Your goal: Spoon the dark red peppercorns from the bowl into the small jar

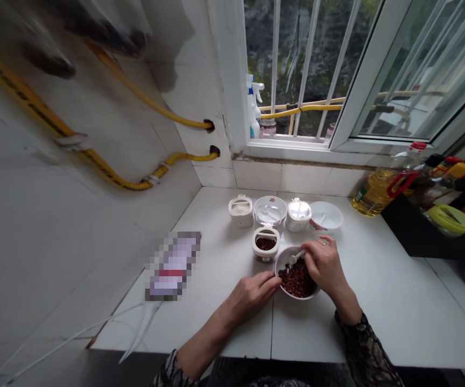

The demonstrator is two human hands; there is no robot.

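Observation:
A white bowl with dark red dried pieces in it stands near the counter's front. My left hand rests against its left rim, fingers together. Above the bowl's right side, my right hand is closed on the handle of a small white spoon, whose head is in the bowl. Just behind and left is a clear jar with an open-framed lid and similar dark red contents. Further back, a pale jar, a white bowl, another lidded jar and a shallow bowl stand in a row.
A blurred-out flat object lies on the counter at left, beside a white cable. An oil bottle and a black rack of condiments stand at right. A window is behind.

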